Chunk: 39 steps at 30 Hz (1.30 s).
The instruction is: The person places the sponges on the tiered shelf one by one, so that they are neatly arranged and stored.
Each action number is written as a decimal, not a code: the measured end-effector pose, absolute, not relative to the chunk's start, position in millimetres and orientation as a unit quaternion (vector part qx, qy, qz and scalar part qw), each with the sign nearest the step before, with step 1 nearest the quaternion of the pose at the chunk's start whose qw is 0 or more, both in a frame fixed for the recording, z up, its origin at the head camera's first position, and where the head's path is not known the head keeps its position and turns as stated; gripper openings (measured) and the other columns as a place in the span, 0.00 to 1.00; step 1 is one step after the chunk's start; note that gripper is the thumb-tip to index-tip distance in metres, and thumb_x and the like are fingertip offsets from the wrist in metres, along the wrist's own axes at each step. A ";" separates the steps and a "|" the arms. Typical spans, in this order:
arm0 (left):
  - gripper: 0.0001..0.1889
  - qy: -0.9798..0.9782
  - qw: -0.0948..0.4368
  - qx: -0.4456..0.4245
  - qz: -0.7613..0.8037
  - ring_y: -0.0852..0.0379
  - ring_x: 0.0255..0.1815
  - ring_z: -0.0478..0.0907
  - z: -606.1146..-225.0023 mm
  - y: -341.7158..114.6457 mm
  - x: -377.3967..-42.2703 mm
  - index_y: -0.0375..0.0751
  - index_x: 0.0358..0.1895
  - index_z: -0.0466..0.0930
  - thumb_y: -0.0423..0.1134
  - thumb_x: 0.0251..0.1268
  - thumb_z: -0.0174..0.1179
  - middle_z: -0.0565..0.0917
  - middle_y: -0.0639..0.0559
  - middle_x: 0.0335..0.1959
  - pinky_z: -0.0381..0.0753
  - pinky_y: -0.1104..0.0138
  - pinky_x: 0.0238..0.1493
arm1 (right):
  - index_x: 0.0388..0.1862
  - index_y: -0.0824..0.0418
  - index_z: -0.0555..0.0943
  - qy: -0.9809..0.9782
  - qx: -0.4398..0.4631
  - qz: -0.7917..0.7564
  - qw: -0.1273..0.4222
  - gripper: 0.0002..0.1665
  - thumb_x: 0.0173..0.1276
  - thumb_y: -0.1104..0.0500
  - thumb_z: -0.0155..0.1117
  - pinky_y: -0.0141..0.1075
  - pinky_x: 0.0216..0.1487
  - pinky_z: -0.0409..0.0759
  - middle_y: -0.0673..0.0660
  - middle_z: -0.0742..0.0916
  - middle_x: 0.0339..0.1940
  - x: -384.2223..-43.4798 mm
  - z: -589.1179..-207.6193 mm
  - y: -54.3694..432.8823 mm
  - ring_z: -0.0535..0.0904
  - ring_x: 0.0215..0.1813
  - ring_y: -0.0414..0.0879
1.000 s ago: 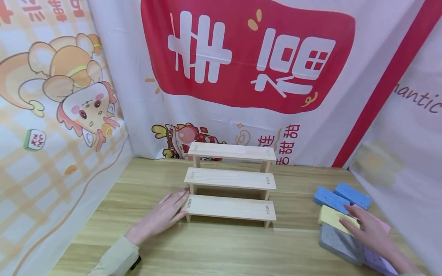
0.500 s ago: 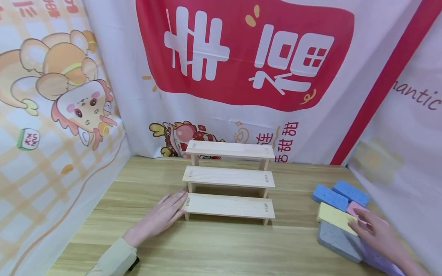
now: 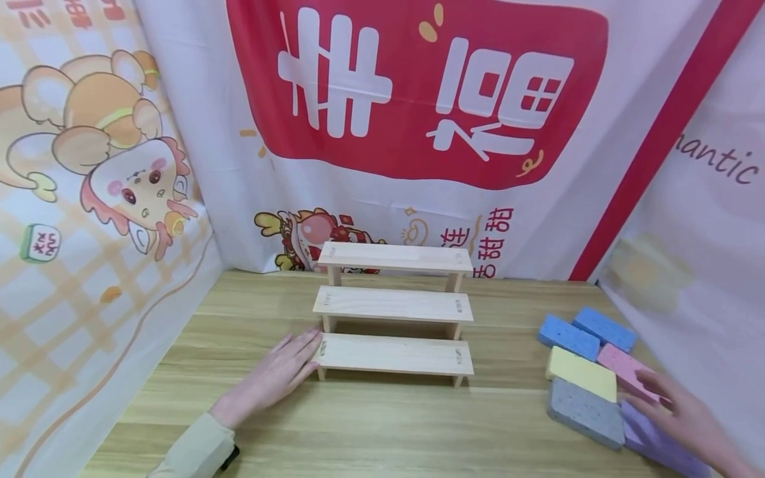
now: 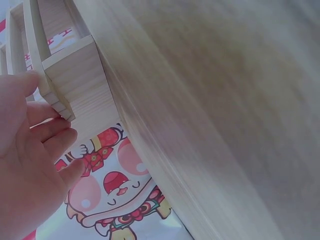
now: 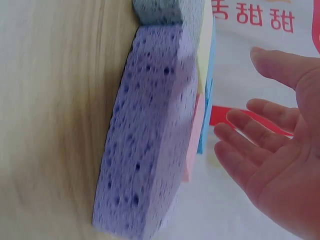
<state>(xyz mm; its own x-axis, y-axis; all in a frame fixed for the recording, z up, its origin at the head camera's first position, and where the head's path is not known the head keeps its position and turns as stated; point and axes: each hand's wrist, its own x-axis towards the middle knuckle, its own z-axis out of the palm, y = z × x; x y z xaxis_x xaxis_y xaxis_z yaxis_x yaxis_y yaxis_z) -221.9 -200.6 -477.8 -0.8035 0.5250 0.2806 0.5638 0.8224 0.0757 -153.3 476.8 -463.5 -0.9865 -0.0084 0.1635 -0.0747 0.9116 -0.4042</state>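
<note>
A three-tier wooden shelf point(image 3: 391, 354) stands mid-table, with stepped boards. At the left end of its lowest board, my left hand point(image 3: 271, 372) rests its fingers against the wood. The left wrist view shows the fingertips of that hand point(image 4: 37, 150) touching the board's end. On the right, my right hand point(image 3: 687, 418) hovers above a purple sponge point(image 3: 657, 441) and a pink sponge point(image 3: 627, 368), thumb and fingers apart, holding nothing. Beside these lie a yellow sponge point(image 3: 581, 374) and a grey sponge point(image 3: 586, 410). A purple sponge point(image 5: 142, 130) fills much of the right wrist view.
Two blue sponges point(image 3: 569, 336) lie behind the yellow one. A printed cloth point(image 3: 418, 166) hangs behind the wooden table point(image 3: 358, 431), and further printed cloths flank it left and right.
My right hand has drawn back toward the lower right, uncovering the yellow and pink sponges. My left hand stays at the shelf's end. The whole view has shifted slightly.
</note>
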 end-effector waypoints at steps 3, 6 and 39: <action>0.31 -0.946 0.128 -0.288 -0.080 0.43 0.75 0.67 -478.2 -200.6 -221.7 0.33 0.73 0.63 0.48 0.74 0.53 0.65 0.39 0.75 0.60 0.45 0.78 | 0.63 0.75 0.71 -0.978 0.009 0.201 0.055 0.40 0.66 0.47 0.70 0.44 0.38 0.89 0.82 0.79 0.57 -149.6 -462.0 482.7 0.84 0.48 0.54; 0.31 -0.945 0.131 -0.288 -0.082 0.43 0.75 0.67 -478.3 -200.6 -221.9 0.33 0.72 0.64 0.48 0.74 0.54 0.66 0.39 0.75 0.61 0.45 0.77 | 0.64 0.78 0.69 -0.979 -0.003 0.199 0.034 0.42 0.67 0.45 0.68 0.53 0.44 0.87 0.83 0.77 0.58 -146.9 -461.9 487.9 0.78 0.54 0.71; 0.30 -0.940 0.151 -0.294 -0.082 0.42 0.73 0.69 -480.8 -200.1 -224.1 0.32 0.71 0.66 0.45 0.72 0.57 0.68 0.38 0.74 0.64 0.43 0.75 | 0.70 0.81 0.61 -0.966 -0.058 0.211 -0.139 0.55 0.66 0.36 0.63 0.61 0.58 0.77 0.84 0.68 0.66 -127.6 -481.7 523.4 0.62 0.64 0.82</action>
<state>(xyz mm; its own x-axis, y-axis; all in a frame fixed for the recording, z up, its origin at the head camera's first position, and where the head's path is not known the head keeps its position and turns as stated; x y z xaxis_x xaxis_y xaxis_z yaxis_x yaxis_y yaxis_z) -224.1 -200.1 -480.8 -0.7813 0.5287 0.3317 0.5782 0.8133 0.0655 -127.6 523.4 -481.7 -0.9544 0.0540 -0.2936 0.1717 0.9039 -0.3917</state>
